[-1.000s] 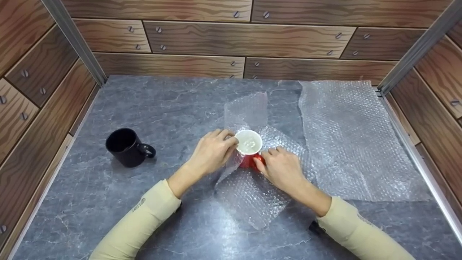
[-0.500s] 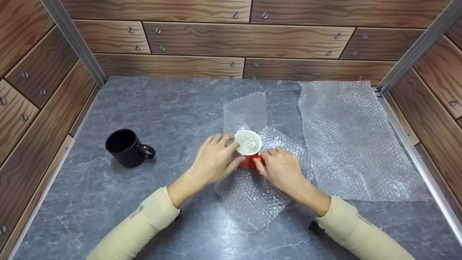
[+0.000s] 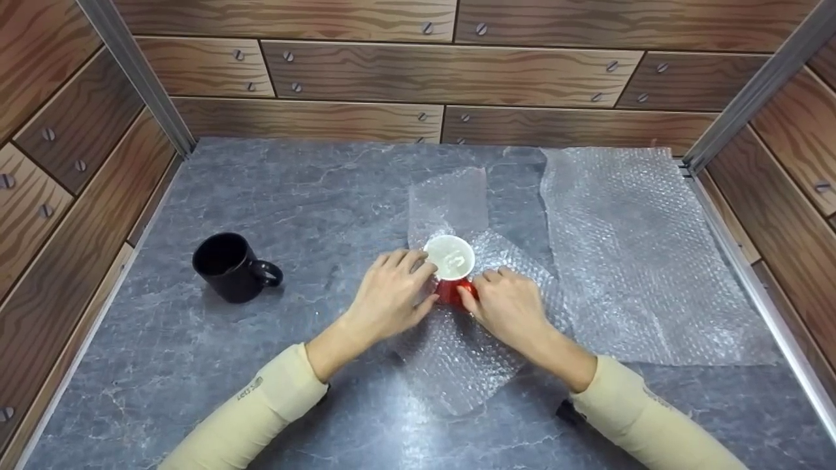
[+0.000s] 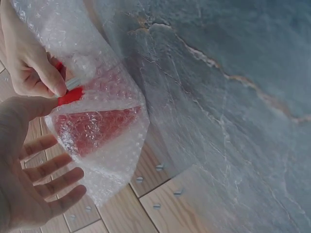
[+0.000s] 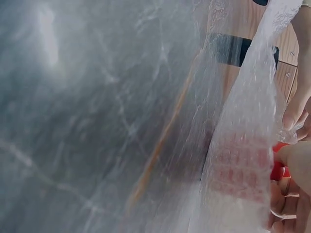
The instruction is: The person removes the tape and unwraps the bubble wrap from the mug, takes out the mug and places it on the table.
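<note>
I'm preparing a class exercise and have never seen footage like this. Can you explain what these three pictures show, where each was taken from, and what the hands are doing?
A person works with bare hands, wearing three cameras. The wide picture comes from the head, looking down at a grey table. The close-ups come from each wrist. The left hand and right hand touch a red mug standing on a small sheet of bubble wrap; the right hand pinches its handle. The left wrist view shows wrap over the mug's side. Also there: a black mug and a larger bubble wrap sheet.
</note>
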A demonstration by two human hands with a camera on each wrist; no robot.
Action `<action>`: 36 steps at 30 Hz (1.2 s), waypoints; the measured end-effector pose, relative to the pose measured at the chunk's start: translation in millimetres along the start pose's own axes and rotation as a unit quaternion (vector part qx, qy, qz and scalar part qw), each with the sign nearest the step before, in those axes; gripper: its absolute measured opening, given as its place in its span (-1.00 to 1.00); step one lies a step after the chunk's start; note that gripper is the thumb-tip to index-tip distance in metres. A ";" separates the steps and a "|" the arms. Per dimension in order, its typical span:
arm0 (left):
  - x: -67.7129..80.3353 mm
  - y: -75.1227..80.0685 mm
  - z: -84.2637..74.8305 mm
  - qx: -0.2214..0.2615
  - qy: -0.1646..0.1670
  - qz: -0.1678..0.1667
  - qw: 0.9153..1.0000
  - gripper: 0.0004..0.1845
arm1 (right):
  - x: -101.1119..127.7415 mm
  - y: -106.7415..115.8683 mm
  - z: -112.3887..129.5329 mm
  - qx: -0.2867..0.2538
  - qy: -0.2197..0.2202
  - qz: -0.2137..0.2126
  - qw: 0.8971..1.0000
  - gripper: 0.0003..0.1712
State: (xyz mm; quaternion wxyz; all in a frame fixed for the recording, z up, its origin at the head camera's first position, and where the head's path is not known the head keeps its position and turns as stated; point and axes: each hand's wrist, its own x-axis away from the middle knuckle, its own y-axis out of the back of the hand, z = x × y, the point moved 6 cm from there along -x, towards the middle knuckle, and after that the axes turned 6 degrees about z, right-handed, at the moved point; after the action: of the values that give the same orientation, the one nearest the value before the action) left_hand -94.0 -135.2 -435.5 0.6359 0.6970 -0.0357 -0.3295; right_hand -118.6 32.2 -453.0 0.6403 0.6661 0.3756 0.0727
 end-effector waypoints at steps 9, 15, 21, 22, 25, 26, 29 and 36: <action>-0.9 0.7 1.9 0.002 -0.006 -0.018 1.000 -0.63 | 0.3 0.0 0.8 0.008 0.002 -0.016 1.000 -0.54; 0.4 4.8 5.2 0.004 -0.010 -0.041 0.999 -0.70 | -0.1 -0.2 0.7 0.003 0.004 -0.013 1.000 -0.53; 1.6 9.0 11.1 0.011 -0.008 -0.062 0.998 -0.76 | -0.1 -0.4 -0.6 -0.007 0.001 -0.001 1.000 -0.54; 1.7 9.2 12.2 0.013 -0.008 -0.065 0.998 -0.77 | 0.0 -0.2 -1.0 -0.009 0.000 0.001 1.000 -0.54; 1.7 9.0 16.3 0.018 -0.003 -0.075 0.997 -0.78 | -0.2 -0.4 -1.3 -0.015 -0.002 0.010 1.000 -0.54; 1.9 8.8 17.8 0.020 -0.001 -0.076 0.997 -0.78 | -0.3 -0.7 -1.2 -0.015 -0.002 0.013 1.000 -0.54; 2.3 8.8 22.6 0.022 0.005 -0.075 0.997 -0.76 | -0.1 -1.3 -0.9 -0.017 -0.002 0.015 1.000 -0.55; 3.9 13.4 35.7 0.016 0.015 -0.074 0.997 -0.75 | 0.6 -0.5 -0.3 -0.013 0.001 -0.013 1.000 -0.55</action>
State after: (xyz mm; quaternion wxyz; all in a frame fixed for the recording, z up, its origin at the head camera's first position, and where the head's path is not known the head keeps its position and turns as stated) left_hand -104.0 -170.4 -424.0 0.5993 0.7127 0.0206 -0.3641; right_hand -118.5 32.8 -453.6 0.6493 0.6530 0.3837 0.0696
